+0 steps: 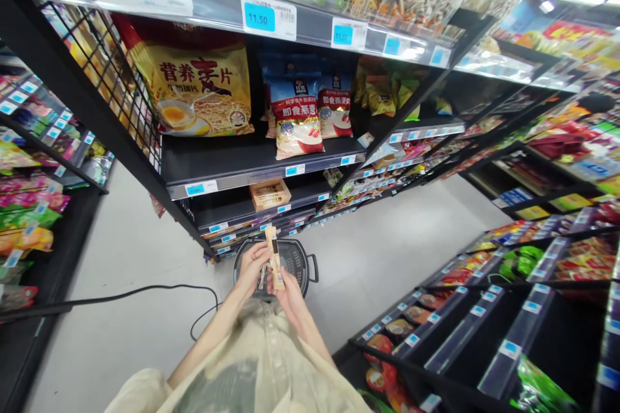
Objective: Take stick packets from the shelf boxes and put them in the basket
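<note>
Both of my hands hold a narrow, light tan packet point(274, 259) with a dark patch near its top. My left hand point(255, 266) has its fingers closed on the packet's left side, and a ring shows on one finger. Around the packet's lower right end, my right hand point(289, 290) is closed. Beneath my hands, on the floor side, is a dark grey basket point(293, 257) with a handle at its right. Something small lies in the basket under my left hand, too small to name. Ahead, a tan box point(270, 194) sits on a lower shelf.
A black shelf point(261, 158) ahead holds a large yellow and red oatmeal bag point(198, 87) and smaller blue and red bags point(298, 117). A black cable point(145, 288) crosses the floor at left. Stocked racks point(436, 329) stand at right.
</note>
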### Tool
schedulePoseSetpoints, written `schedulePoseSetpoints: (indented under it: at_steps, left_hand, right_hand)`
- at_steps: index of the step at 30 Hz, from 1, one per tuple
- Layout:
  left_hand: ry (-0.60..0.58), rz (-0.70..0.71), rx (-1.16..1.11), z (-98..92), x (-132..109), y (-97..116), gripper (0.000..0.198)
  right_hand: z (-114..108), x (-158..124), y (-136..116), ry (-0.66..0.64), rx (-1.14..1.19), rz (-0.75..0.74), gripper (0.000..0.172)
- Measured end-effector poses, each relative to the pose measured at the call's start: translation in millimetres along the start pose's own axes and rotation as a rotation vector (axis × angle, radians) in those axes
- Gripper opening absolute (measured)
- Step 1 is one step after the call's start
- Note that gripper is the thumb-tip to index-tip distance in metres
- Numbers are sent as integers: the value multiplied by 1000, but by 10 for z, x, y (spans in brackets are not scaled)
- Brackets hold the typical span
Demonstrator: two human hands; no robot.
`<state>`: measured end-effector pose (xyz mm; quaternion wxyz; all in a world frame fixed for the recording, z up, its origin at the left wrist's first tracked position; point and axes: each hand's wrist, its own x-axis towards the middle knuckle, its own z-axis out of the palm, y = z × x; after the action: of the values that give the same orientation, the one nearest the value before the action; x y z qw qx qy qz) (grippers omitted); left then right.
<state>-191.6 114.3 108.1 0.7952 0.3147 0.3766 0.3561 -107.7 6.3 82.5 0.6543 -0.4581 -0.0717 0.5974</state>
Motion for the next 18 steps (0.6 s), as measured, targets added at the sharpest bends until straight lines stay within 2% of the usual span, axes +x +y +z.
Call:
schedulePoseSetpoints:
  at_steps: [3,6,13,18]
  left_hand:
    - [-66,34,-4,28,-7,-10,59]
    - [-79,39,2,55,-16,-24,64]
    - [104,19,17,9,24,-38,62]
    - [143,26,29,6,2,26,58]
  right_hand:
    - [-14,4,-7,92,13,-87,49]
    - [-25,6,-29,189,-11,-183,46]
    - [-52,20,8,232,-95,-201,47]
    - [-34,22,43,212,-98,-190,46]
